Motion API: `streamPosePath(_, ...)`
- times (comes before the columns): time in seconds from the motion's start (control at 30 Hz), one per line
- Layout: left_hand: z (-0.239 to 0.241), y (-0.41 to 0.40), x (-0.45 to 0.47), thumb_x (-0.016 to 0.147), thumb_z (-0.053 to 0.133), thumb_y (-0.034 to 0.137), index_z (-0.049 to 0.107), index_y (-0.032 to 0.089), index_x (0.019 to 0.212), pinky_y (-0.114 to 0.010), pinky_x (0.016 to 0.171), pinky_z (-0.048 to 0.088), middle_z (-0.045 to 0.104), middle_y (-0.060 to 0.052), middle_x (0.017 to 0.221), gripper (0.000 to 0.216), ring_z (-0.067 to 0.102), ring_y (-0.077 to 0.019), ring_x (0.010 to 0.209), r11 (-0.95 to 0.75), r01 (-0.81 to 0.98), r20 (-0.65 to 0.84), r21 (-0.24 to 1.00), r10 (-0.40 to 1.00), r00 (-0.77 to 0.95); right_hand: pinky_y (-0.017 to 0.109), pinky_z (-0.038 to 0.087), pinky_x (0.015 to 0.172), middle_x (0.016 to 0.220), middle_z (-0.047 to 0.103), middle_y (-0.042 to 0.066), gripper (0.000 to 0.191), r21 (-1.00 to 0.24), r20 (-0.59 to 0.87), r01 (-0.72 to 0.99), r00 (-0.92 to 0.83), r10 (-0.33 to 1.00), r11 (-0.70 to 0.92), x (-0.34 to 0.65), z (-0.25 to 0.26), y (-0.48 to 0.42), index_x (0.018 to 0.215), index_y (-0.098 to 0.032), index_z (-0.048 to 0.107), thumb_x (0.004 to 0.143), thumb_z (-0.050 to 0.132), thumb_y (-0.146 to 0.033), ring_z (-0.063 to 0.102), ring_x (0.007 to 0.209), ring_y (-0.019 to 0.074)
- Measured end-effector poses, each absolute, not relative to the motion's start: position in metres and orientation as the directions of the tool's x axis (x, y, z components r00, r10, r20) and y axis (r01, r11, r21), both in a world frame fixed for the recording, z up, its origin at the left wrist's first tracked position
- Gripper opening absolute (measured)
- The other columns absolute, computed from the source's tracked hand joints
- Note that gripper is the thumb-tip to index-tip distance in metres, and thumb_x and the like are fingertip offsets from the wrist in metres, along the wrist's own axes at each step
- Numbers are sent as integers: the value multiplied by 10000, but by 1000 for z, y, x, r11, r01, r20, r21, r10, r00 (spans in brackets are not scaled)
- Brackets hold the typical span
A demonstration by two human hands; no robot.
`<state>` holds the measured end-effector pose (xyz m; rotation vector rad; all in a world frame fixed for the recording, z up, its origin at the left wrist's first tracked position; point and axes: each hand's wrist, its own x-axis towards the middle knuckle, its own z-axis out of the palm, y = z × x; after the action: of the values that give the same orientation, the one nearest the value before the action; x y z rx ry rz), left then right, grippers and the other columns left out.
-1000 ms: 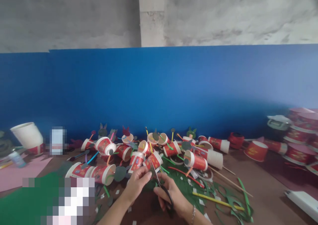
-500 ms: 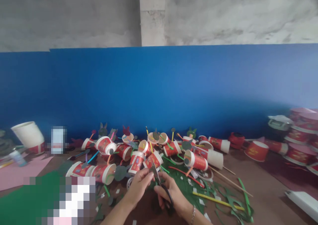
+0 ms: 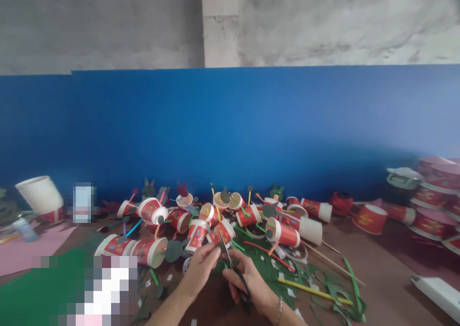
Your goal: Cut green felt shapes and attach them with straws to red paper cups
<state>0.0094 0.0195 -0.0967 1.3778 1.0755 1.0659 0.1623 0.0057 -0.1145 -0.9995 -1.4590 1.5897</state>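
My right hand (image 3: 247, 275) is closed round the black handles of a pair of scissors (image 3: 225, 250), whose metal blades point up and away, towards the cups. Close by on the left, the fingers of my left hand (image 3: 203, 263) are pinched together beside the blades on a small dark green piece of paper, mostly hidden by the fingers. Just beyond both hands lie red and white paper cups (image 3: 197, 235) with coloured strips and dark paper discs on them. Green paper scraps (image 3: 332, 280) with cut-out holes lie to the right.
A yellow strip (image 3: 312, 291) and wooden sticks (image 3: 334, 261) lie on the brown table right of my hands. Red tubs (image 3: 433, 220) are stacked at the far right. A white bucket (image 3: 39, 196) stands at the left by pink paper (image 3: 46, 249). A blue wall (image 3: 230, 124) rises behind.
Almost nothing differs. Both hands and the scissors stay nearly in place, and the view has shifted very slightly.
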Motion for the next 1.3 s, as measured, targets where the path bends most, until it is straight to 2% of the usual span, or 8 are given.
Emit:
streamPosePath(0.27, -99, 21, 3, 765, 513, 513, 478, 171, 617, -224, 486, 206, 344, 67, 524, 374, 269, -83, 499, -33, 48, 17, 998, 953, 302, 135, 254, 298, 393, 546, -72, 600, -995, -76, -23, -422, 903, -94, 162, -114, 4, 1110, -112, 434, 686, 641, -482, 393, 280, 57)
streamPosePath(0.53, -100, 24, 4, 757, 541, 514, 419, 183, 583, -213, 476, 196, 293, 76, 527, 393, 247, -82, 502, -41, 0, 40, 999, 977, 211, 133, 253, 290, 373, 529, -81, 581, -996, -85, 1, -420, 904, -93, 163, -110, 5, 1105, -110, 458, 690, 635, -475, 389, 267, 58)
streamPosePath(0.73, -103, 27, 1, 784, 535, 486, 472, 170, 615, -206, 515, 258, 367, 51, 574, 365, 316, -92, 551, -60, 19, 52, 998, 961, 272, 129, 258, 295, 406, 564, -66, 568, -992, -105, -12, -434, 895, -122, 163, -115, 4, 1129, -109, 439, 705, 631, -434, 421, 290, 61)
streamPosePath(0.9, -97, 27, 0, 792, 517, 490, 473, 170, 599, -224, 493, 226, 327, 60, 534, 375, 272, -89, 514, -83, 52, 67, 995, 963, 262, 131, 247, 289, 380, 539, -79, 548, -994, -105, 19, -433, 895, -107, 164, -111, 4, 1112, -102, 467, 710, 620, -441, 381, 269, 52)
streamPosePath(1.03, -93, 25, 1, 763, 532, 530, 404, 186, 574, -226, 502, 230, 291, 69, 534, 413, 263, -89, 519, -112, 66, 96, 991, 972, 214, 132, 235, 283, 381, 537, -79, 570, -993, -110, 7, -443, 890, -119, 164, -109, 4, 1116, -99, 468, 705, 613, -468, 393, 268, 57)
streamPosePath(1.3, -91, 24, -1, 779, 519, 517, 434, 174, 602, -225, 502, 223, 322, 63, 547, 395, 264, -87, 526, -112, 55, 91, 992, 952, 293, 130, 232, 286, 397, 557, -69, 560, -993, -99, -16, -470, 877, -121, 164, -114, 6, 1100, -101, 472, 707, 623, -468, 392, 268, 54)
